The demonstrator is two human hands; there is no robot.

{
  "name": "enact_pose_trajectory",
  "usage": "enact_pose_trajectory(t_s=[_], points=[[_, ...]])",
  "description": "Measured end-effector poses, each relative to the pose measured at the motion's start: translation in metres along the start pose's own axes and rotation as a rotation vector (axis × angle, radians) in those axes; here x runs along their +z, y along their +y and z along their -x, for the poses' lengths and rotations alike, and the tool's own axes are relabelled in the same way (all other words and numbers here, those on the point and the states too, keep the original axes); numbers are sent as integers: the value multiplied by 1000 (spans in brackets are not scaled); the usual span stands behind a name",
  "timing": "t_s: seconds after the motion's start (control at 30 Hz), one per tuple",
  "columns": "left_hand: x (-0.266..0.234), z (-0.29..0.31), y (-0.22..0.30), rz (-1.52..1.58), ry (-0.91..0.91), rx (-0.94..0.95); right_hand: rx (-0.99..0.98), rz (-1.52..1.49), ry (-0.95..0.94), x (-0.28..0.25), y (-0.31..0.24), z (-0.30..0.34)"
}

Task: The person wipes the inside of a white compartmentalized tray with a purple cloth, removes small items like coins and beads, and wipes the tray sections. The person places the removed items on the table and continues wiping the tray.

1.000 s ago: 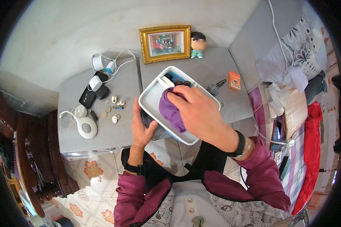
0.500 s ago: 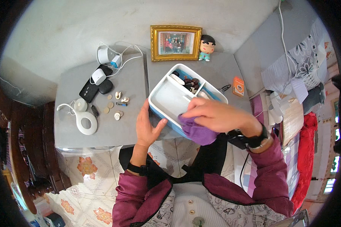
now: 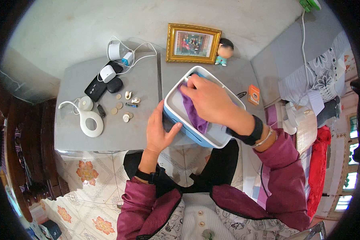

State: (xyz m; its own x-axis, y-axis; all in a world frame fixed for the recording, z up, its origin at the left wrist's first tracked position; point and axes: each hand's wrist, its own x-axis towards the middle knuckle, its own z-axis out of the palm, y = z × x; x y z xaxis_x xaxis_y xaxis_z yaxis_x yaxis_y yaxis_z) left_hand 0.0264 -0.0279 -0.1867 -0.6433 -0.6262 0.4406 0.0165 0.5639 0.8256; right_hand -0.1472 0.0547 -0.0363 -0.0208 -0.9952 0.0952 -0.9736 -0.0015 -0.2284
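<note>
A white and blue storage box point(image 3: 194, 137) with a divided top tray stands at a slant on the grey surface. My right hand point(image 3: 206, 96) is over the tray, its fingers closed on a purple cloth point(image 3: 195, 115). The cloth lies against the tray's white floor in the large near compartment. The far compartments are mostly hidden by my right hand and forearm. At the box's left corner my left hand point(image 3: 158, 130) rests against the outer side, fingers stretched out and thumb spread apart.
Left of the box lie several coins point(image 3: 119, 105), a small battery point(image 3: 131, 105), a black phone point(image 3: 95, 90) and a white ring-shaped device point(image 3: 91, 124). White cables point(image 3: 142, 59) run behind them. A gold picture frame point(image 3: 194, 60), a figurine point(image 3: 224, 52) and an orange box point(image 3: 254, 95) stand beyond.
My right hand has moved with the purple cloth from the tray's near edge into the large compartment, toward its far left. The dark items in the far compartment are now covered from view.
</note>
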Motion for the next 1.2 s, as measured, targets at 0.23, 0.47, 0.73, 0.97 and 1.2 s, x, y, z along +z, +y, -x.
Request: enact_pose_trajectory(t_s=[0.23,0.47,0.73,0.97,1.2], points=[[0,-2,1,-34,-14,32,113,-33,21,-36,16,17],[1,-4,5,-97,-33,69,-94,97,82,-3,10,-2],[4,-2,-3,-28,-68,-11,-203,13,-223,-31,-5,45],[6,-4,-5,60,-65,-30,-176,-87,-330,-61,-7,101],[7,-2,-1,27,-43,-53,-56,-44,-224,-49,-15,119]])
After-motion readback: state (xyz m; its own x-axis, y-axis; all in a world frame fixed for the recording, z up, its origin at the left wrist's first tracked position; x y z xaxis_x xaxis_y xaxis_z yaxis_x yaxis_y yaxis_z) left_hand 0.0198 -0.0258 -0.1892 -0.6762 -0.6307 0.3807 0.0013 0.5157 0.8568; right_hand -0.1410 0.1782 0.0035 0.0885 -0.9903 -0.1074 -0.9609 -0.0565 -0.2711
